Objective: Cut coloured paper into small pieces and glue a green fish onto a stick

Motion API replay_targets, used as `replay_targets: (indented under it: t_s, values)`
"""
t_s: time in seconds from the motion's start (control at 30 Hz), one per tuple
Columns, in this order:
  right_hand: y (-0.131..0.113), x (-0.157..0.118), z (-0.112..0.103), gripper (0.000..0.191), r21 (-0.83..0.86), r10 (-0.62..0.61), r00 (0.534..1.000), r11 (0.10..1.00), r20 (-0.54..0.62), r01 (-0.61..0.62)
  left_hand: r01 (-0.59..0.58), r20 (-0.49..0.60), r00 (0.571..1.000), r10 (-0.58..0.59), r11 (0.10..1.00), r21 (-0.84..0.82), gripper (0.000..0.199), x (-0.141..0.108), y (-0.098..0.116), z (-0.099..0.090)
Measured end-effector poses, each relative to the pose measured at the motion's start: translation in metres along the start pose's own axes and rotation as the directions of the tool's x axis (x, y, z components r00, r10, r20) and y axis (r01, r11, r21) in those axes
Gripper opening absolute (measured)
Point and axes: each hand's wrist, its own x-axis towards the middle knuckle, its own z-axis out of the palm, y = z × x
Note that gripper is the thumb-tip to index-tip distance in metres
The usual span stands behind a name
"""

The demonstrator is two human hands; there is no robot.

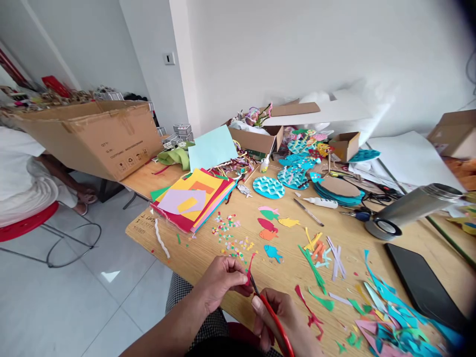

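Head view: the left hand (pixel 223 282) is closed in a pinch, and between thumb and fingers it holds a small red paper strip (pixel 250 267). The long axis of this strip goes upward from the fingertips, away from the person, with the thin top leaning a little to the right. The right hand (pixel 277 317) lies lower and to the right, and it is closed around the red handles of the scissors (pixel 274 315). The scissors point forward and to the left, so their dark blades come toward the lower part of the strip from its right side, and the two long axes meet at a narrow angle. The blade tips are just beside the strip; whether they touch it, I cannot tell, and also how wide the blades stand is not clear. The left hand is the nearer one to the strip. Both hands are over the near edge of the surface (pixel 201 253), with the blue paper fish (pixel 273 253) beyond them, to the right of the strip.
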Motion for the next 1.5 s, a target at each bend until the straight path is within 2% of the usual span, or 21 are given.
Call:
replay_targets:
  t_s: [0.4, 0.93, 1.5]
  values:
    - [-0.002, 0.003, 0.004, 0.052, 0.04, 0.045, 0.999, 0.998, 0.009, -0.045, 0.017, 0.037, 0.999, -0.016, 0.999, -0.033, 0.009, 0.003, -0.005, -0.007]
    - [0.004, 0.011, 0.007, 0.053, 0.046, 0.067, 0.998, 0.997, 0.006, -0.068, 0.051, 0.003, 0.999, -0.051, 0.996, -0.066, 0.015, 0.003, -0.003, -0.006]
    - [-0.001, 0.008, 0.01, 0.056, 0.064, 0.019, 1.0, 0.998, 0.0, -0.019, 0.012, -0.005, 1.0, -0.013, 1.0, -0.013, 0.015, 0.005, -0.005, -0.008]
